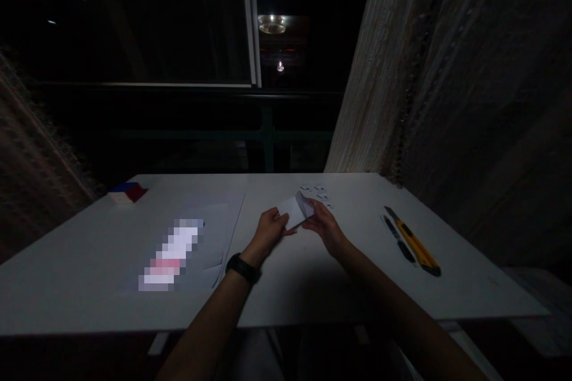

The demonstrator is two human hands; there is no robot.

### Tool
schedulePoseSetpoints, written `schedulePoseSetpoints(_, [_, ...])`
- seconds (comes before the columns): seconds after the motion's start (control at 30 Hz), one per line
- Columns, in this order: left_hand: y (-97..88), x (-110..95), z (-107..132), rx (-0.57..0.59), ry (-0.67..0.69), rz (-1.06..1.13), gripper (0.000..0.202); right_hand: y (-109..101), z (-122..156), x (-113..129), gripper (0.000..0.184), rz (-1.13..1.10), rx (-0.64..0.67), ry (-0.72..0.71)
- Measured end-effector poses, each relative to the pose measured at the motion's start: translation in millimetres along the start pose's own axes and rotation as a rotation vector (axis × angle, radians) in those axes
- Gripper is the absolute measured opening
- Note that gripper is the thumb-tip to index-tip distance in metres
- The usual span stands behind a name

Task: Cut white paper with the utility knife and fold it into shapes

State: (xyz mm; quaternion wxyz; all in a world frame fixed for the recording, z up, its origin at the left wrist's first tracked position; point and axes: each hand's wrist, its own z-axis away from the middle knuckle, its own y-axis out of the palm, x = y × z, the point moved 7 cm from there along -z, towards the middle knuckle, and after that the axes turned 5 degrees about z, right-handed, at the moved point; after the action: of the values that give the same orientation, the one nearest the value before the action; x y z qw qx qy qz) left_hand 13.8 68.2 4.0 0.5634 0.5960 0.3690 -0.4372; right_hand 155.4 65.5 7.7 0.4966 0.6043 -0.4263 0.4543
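Note:
A small piece of white paper (290, 214) is held up between my two hands over the middle of the table. My left hand (271, 227) grips its left side, thumb on top. At the right, my right hand (325, 225) pinches the paper where an edge is bent upward in a fold. Just behind my right hand, several small dark marks or cut pieces (320, 196) show on the white surface; I cannot tell which. A dark wristband (242, 268) is on my left wrist.
On the white table (286, 303), a yellow utility knife (415, 241) and a pen (399, 239) lie at the right. White sheets (217, 238) and a blurred-out bright object (170, 256) are at the left. A puzzle cube (127, 192) sits far left. Curtains (361, 71) hang beside the window.

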Motion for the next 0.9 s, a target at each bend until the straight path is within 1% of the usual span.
schedulePoseSetpoints(0.1, [-13.8, -6, -8, -0.067, 0.119, -0.105, 0.022, -1, 0, 5, 0.046, -0.035, 0.047, -0.004])
schedulePoseSetpoints(0.17, [-22.4, -13, -12, -0.106, 0.227, -0.277, 0.019, -5, -2, 8, 0.049, 0.025, 0.049, -0.039])
schedulePoseSetpoints(0.23, [-26.7, -21, -12, -0.132, 0.308, -0.473, 0.016, -9, -3, 9, 0.059, 0.135, 0.038, -0.077])
schedulePoseSetpoints(0.3, [-26.0, -25, -10, -0.132, 0.340, -0.615, 0.016, -8, -4, 9, 0.066, 0.225, 0.064, -0.122])
schedulePoseSetpoints(0.33, [-24.3, -27, -8, -0.124, 0.340, -0.661, 0.018, -6, -4, 9, 0.065, 0.257, 0.088, -0.150])
schedulePoseSetpoints(0.4, [-19.4, -28, -5, -0.097, 0.328, -0.705, 0.022, -1, -2, 11, 0.055, 0.311, 0.131, -0.214])
schedulePoseSetpoints(0.43, [-17.6, -29, -4, -0.095, 0.325, -0.703, 0.023, 2, -1, 13, 0.047, 0.340, 0.138, -0.245])
schedulePoseSetpoints(0.5, [-17.3, -32, -2, -0.129, 0.330, -0.661, 0.026, 3, 1, 16, 0.033, 0.386, 0.114, -0.287])
schedulePoseSetpoints(0.53, [-18.7, -34, -1, -0.158, 0.333, -0.628, 0.028, 2, 1, 17, 0.031, 0.392, 0.093, -0.294])
schedulePoseSetpoints(0.57, [-20.9, -36, -1, -0.192, 0.332, -0.595, 0.030, 1, 1, 18, 0.033, 0.387, 0.074, -0.293])
schedulePoseSetpoints(0.63, [-25.3, -37, -2, -0.238, 0.309, -0.537, 0.034, -1, 1, 17, 0.045, 0.365, 0.059, -0.284])
schedulePoseSetpoints(0.67, [-26.8, -37, -2, -0.250, 0.297, -0.513, 0.036, -1, 1, 17, 0.050, 0.357, 0.069, -0.280])
schedulePoseSetpoints(0.7, [-27.8, -38, -3, -0.257, 0.289, -0.493, 0.038, 1, 1, 16, 0.050, 0.365, 0.091, -0.280])
schedulePoseSetpoints(0.73, [-28.8, -39, -2, -0.270, 0.289, -0.473, 0.040, 3, 1, 15, 0.045, 0.385, 0.117, -0.286])
schedulePoseSetpoints(0.83, [-29.8, -44, 0, -0.309, 0.305, -0.404, 0.047, 10, 3, 15, 0.017, 0.468, 0.185, -0.318])
schedulePoseSetpoints(0.87, [-29.2, -44, 1, -0.309, 0.304, -0.368, 0.051, 13, 4, 16, 0.011, 0.487, 0.204, -0.332])
schedulePoseSetpoints(0.9, [-28.1, -45, 2, -0.300, 0.298, -0.326, 0.054, 16, 5, 17, 0.009, 0.498, 0.222, -0.345])
